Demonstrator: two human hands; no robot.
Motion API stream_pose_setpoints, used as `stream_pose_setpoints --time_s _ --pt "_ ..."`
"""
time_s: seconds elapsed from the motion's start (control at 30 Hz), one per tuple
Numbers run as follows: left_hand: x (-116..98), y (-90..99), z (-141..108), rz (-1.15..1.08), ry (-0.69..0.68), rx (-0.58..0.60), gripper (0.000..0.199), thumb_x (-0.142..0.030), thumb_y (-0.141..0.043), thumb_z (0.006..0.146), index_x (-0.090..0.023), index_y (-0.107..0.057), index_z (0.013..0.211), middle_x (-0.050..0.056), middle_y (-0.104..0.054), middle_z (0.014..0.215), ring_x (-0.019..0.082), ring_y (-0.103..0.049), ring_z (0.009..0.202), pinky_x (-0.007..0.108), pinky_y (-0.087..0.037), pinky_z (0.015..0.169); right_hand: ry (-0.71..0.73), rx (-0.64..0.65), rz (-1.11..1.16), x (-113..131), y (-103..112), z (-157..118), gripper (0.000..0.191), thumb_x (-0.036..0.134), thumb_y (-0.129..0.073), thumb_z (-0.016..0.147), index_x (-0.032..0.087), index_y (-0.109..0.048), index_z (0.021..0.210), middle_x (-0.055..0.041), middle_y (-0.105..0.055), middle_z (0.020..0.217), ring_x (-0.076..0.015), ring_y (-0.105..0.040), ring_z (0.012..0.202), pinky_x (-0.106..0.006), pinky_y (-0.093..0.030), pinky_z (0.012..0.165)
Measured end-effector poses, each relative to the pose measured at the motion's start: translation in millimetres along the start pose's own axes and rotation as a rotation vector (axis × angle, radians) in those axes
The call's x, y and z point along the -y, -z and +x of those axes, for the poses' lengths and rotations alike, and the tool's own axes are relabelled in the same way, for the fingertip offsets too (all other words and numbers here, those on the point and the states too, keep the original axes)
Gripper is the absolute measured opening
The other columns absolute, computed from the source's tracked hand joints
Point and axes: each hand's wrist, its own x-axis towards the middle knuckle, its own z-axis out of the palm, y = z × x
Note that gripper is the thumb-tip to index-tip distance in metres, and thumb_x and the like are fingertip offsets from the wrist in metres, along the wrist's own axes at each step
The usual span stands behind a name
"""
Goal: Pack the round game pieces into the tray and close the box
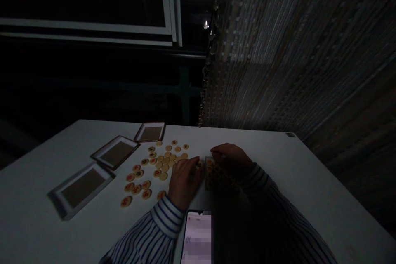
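Note:
My left hand pinches a round Chinese chess piece with a dark mark at its fingertips, beside the left wall of a small box. Inside that box lie several more pieces, partly in shadow and partly behind my right hand and sleeve. At the box's far edge, my right hand is bent with its fingers drawn together; whatever they hold is too dark to make out. Loose Chinese chess pieces spread over the table left of my left hand, some with red or black characters up, others blank.
Three shallow rectangular trays or lids lie in a slanting row on the left of the white table. A lit phone rests between my forearms at the near side. A bead-string curtain hangs past the far edge, and the room is dim.

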Motion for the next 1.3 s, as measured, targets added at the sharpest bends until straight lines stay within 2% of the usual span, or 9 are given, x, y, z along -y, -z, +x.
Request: stream_pose_setpoints --time_s 0.23,0.5,0.7,0.93,1.1,1.3 --pt "3 -3.5 -5 -0.023 -0.006 -0.012 0.030 -0.024 -0.053 0.079 -0.018 -0.051 0.108 0.007 -0.061 0.096 0.018 -0.053 0.090 0.035 -0.043 0.079 0.032 -0.017 0.008 -3 -5 -2 0.020 0.023 -0.047 0.080 0.018 -0.064 0.089 -0.0055 -0.067 0.090 -0.0170 -0.060 0.083 -0.029 -0.043 0.075" --pt "4 -5.1 -6 -0.014 0.002 -0.030 0.029 -0.025 -0.053 0.078 -0.018 -0.052 0.106 0.007 -0.062 0.093 0.019 -0.054 0.088 0.035 -0.044 0.078 0.047 0.070 -0.006 4 -2 -2 0.016 0.022 -0.048 0.080 0.017 -0.063 0.083 -0.0058 -0.067 0.080 -0.0150 -0.059 0.075 -0.025 -0.041 0.068" --pt "3 -5.9 -5 -0.025 -0.003 -0.043 0.030 -0.025 -0.054 0.078 -0.018 -0.052 0.107 0.007 -0.062 0.093 0.018 -0.054 0.088 0.034 -0.045 0.077 0.048 0.078 0.023 4 -5 -1 0.014 0.022 -0.049 0.079 0.016 -0.061 0.082 -0.0054 -0.066 0.077 -0.0147 -0.058 0.073 -0.024 -0.040 0.066" --pt "2 -5.6 -7 -0.059 0.003 -0.040 0.029 -0.024 -0.053 0.079 -0.018 -0.051 0.107 0.007 -0.061 0.094 0.018 -0.054 0.089 0.034 -0.045 0.078 0.067 0.109 0.154 6 -9 -3 0.010 0.020 -0.051 0.077 0.017 -0.058 0.083 -0.0036 -0.065 0.075 -0.0119 -0.058 0.067 -0.021 -0.040 0.060" --pt "1 -6.9 -8 -0.068 0.023 -0.035 0.029 -0.023 -0.054 0.078 -0.018 -0.052 0.107 0.007 -0.061 0.093 0.018 -0.054 0.088 0.033 -0.046 0.077 0.027 0.154 0.248 10 -12 -1 0.007 0.019 -0.054 0.074 0.016 -0.057 0.079 -0.0034 -0.066 0.073 -0.0116 -0.059 0.063 -0.021 -0.041 0.058" --pt "1 -7.0 -9 -0.072 0.006 -0.047 0.030 -0.023 -0.054 0.078 -0.019 -0.051 0.107 0.007 -0.061 0.093 0.018 -0.055 0.087 0.032 -0.047 0.075 0.058 0.128 0.396 10 -12 -5 0.008 0.022 -0.052 0.077 0.018 -0.056 0.082 -0.0020 -0.066 0.074 -0.0114 -0.060 0.065 -0.021 -0.043 0.059"
